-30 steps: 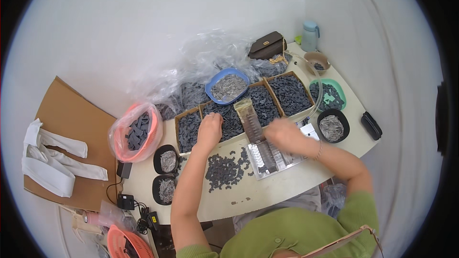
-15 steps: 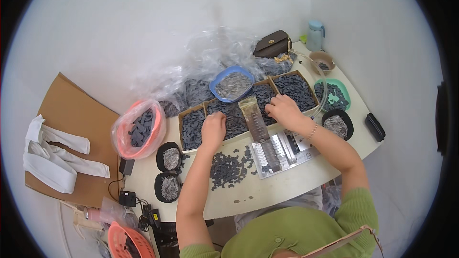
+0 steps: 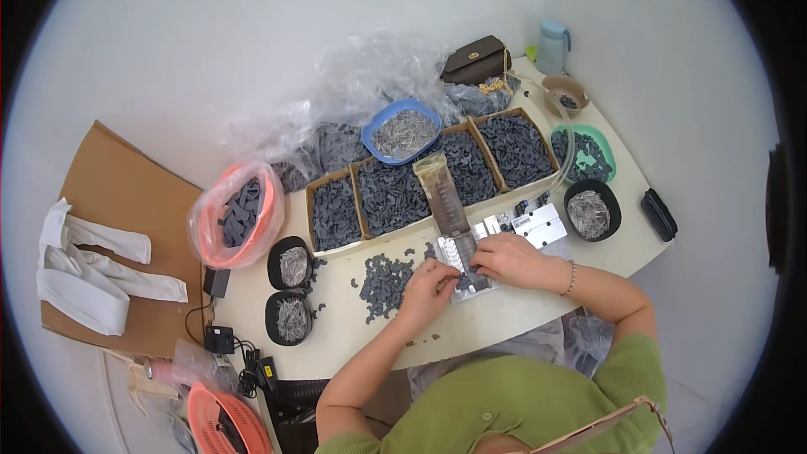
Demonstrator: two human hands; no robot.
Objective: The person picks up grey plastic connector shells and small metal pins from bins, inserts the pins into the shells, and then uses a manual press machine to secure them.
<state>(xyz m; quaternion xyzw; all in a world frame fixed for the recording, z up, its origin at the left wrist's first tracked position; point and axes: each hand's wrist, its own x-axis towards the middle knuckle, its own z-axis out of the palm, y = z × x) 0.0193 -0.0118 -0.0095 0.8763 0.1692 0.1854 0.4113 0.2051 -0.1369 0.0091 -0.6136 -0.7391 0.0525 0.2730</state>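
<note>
Both of my hands are at a silver metal fixture near the table's front edge. My left hand is at the fixture's left side, thumb and fingers pinched together; whatever they hold is too small to make out. My right hand reaches over the fixture from the right, its fingertips closed down on it, and what lies under them is hidden. A clear, tape-wrapped chute leans from the fixture toward the boxes. Left of my left hand lies a loose pile of small dark grey pieces.
Behind stands a divided cardboard box full of dark pieces, with a blue tray of metal pins on it. Black bowls of pins stand left and right. A green tray, lined orange basket and clear tube flank the boxes.
Both hands have come from the boxes of dark pieces toward me and down to the metal fixture, where they are now close together. The view has shifted slightly.
</note>
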